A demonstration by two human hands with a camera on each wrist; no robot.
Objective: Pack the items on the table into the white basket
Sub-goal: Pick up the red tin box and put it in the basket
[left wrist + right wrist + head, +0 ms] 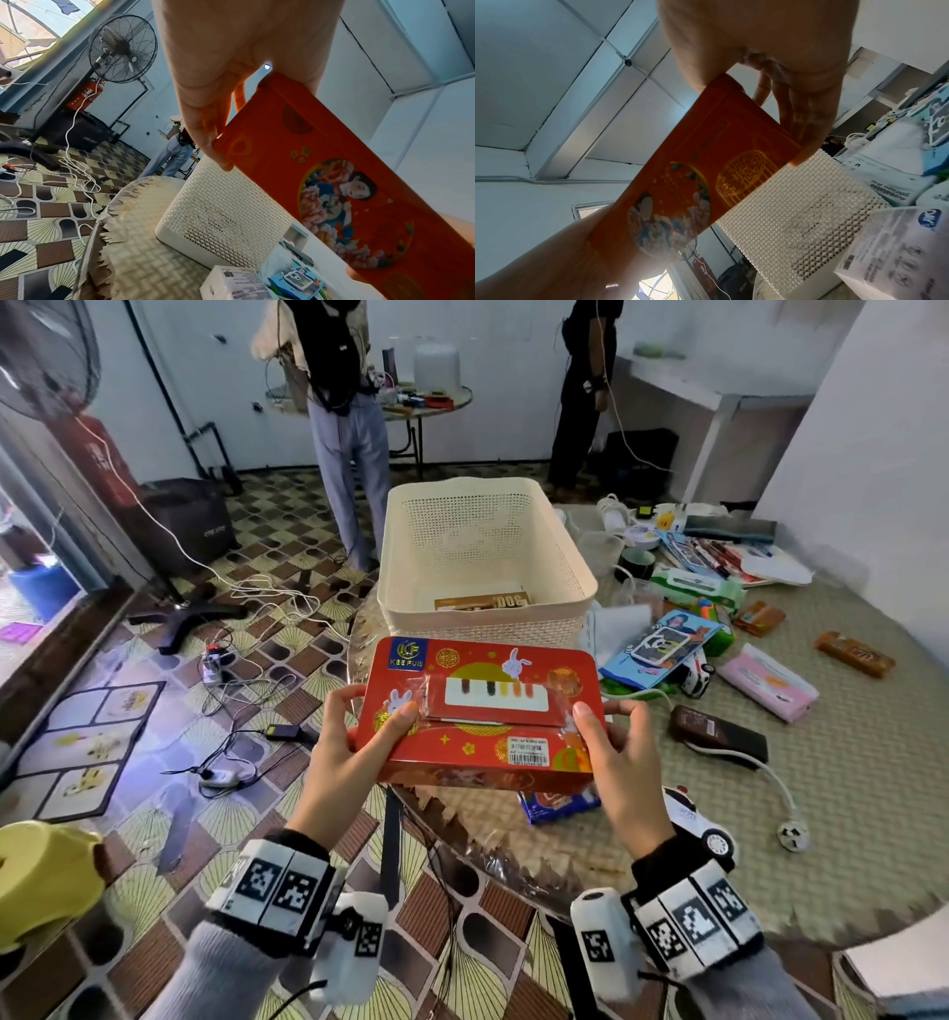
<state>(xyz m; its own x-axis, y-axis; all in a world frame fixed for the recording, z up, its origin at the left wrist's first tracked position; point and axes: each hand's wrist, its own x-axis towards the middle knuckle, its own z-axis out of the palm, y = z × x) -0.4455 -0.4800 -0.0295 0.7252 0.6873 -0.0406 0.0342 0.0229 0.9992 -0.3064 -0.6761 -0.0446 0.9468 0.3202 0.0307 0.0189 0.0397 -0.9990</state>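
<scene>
Both hands hold a flat red tin box [480, 716] level in the air, just in front of the white basket [482, 557]. My left hand [354, 726] grips its left end, thumb on the lid and fingers underneath. My right hand [616, 742] grips the right end the same way. The left wrist view shows the box underside [334, 192] with a printed figure, fingers [205, 130] curled on its edge, and the basket wall [226, 213] below. In the right wrist view the same box [706, 172] hangs above the basket wall [803, 223]. A brown packet [482, 602] lies inside the basket.
Right of the basket the round table [847, 814] is strewn with packets, a wipes pack [698, 588], a pink pack [767, 683], a brown bar [719, 734], toy cars [698, 824] and a blue box [560, 806]. Two people [349, 428] stand behind. Cables cross the floor at left.
</scene>
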